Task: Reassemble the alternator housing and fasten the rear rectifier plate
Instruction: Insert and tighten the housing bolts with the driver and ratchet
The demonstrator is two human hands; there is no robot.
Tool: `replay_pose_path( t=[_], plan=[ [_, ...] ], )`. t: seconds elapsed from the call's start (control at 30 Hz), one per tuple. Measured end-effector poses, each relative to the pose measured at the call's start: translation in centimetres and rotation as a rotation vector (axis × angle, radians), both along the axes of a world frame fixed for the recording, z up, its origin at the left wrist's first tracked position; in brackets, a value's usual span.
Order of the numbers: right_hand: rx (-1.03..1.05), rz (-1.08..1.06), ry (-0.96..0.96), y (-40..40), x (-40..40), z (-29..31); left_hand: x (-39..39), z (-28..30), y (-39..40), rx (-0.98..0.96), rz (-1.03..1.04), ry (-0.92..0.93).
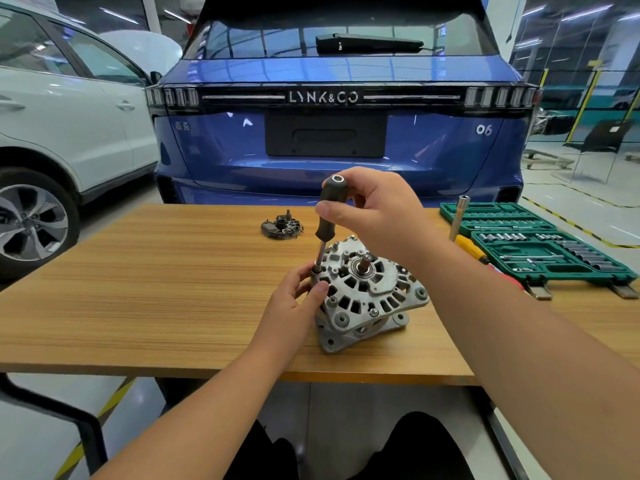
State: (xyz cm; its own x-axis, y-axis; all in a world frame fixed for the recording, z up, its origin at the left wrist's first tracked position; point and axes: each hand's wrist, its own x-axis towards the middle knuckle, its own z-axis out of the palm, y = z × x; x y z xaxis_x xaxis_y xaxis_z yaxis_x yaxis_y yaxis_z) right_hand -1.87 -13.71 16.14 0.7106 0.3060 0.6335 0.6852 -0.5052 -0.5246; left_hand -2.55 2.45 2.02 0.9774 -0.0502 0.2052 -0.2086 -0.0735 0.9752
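Left grip [298,289] pinches the driver's tip at the alternator [367,292] rim, near the surface's front edge — right grip [370,209] directly above clasps the upright screwdriver [327,216].

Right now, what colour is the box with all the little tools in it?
Green. The socket set case shows best in the head view.

The right hand [374,209] is raised with fingers curled in a grip; the left hand [294,303] pinches lower down.
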Motion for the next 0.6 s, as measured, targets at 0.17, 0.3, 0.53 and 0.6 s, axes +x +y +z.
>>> replay_pose_path(
  t=[0.17, 0.3, 0.53, 0.6],
  plan=[
    [-0.02, 0.032, -0.006, -0.2, 0.2, 0.3, -0.1, 0.1, 0.0, -0.013, -0.012, 0.006],
    [0.025, 0.025, -0.037, -0.1, 0.4, -0.3, -0.1, 0.2, -0.1, -0.023, -0.011, -0.003],
    [0.097, 0.028, -0.012, 0.1, 0.6, -0.7, 0.0, 0.3, -0.1, -0.013, -0.004, -0.003],
    [0.107, 0.02, -0.011, 0.2, 0.5, -0.8, 0.0, 0.2, -0.1, -0.018, -0.01, -0.005]
  ],
)
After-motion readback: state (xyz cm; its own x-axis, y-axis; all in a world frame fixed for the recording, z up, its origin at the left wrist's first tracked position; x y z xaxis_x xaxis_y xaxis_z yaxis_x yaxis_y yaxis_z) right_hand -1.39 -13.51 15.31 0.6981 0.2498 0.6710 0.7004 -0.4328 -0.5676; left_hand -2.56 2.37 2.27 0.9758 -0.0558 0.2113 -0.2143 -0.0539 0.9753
